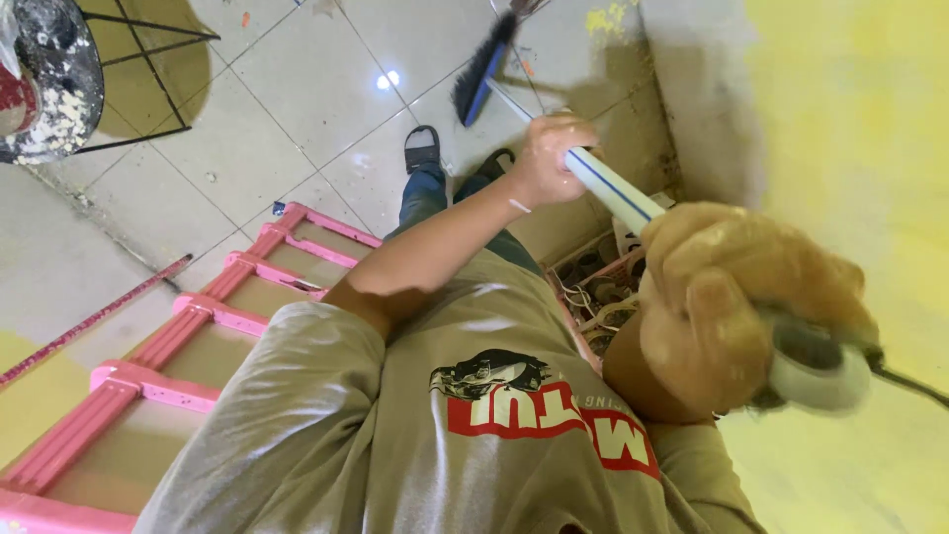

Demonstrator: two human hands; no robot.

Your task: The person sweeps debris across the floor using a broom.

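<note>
I stand on a pink ladder (198, 326) and look down past my grey shirt. Both hands grip a long white pole with a blue stripe (613, 188). My left hand (549, 158) is closed around it farther down. My right hand (732, 297), smeared with yellowish paint, is closed around the upper end close to the camera, where a pale round cap (820, 371) shows, blurred. At the pole's far end is a brush with black bristles and a blue back (482, 67), down near the tiled floor.
A yellow-painted wall (850, 148) fills the right side, with a grey unpainted strip beside it. A basket of shoes (593, 292) sits below at the wall. A paint-spattered round stool (49, 79) stands at top left. A thin red rod (89, 321) lies on the floor.
</note>
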